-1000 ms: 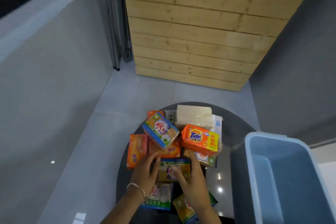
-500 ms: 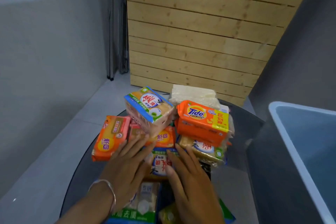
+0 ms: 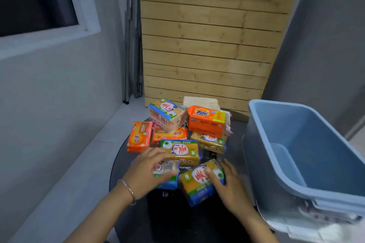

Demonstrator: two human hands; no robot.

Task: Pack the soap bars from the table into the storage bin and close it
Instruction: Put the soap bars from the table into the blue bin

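Several wrapped soap bars are piled on a dark round table (image 3: 126, 167). An orange Tide bar (image 3: 207, 122) and a yellow bar with blue edge (image 3: 167, 114) top the heap. At the near edge, my left hand (image 3: 150, 171) closes around a pale bar with blue wrapper (image 3: 167, 173). Beside it, my right hand (image 3: 229, 185) grips a yellow bar with green and blue ends (image 3: 199, 183). The empty light blue storage bin (image 3: 308, 152) stands open to the right, tilted toward me. Its lid is not visible.
A wooden slat panel (image 3: 209, 35) leans behind the table. Grey walls stand on both sides, with a window (image 3: 33, 0) at upper left. Folded metal bars (image 3: 134, 45) lean in the corner. Pale tiled floor (image 3: 69, 183) runs along the left.
Both hands have drawn back from the middle of the pile to the two nearest bars and closed on them. The camera has tilted, bringing the bin further into view.
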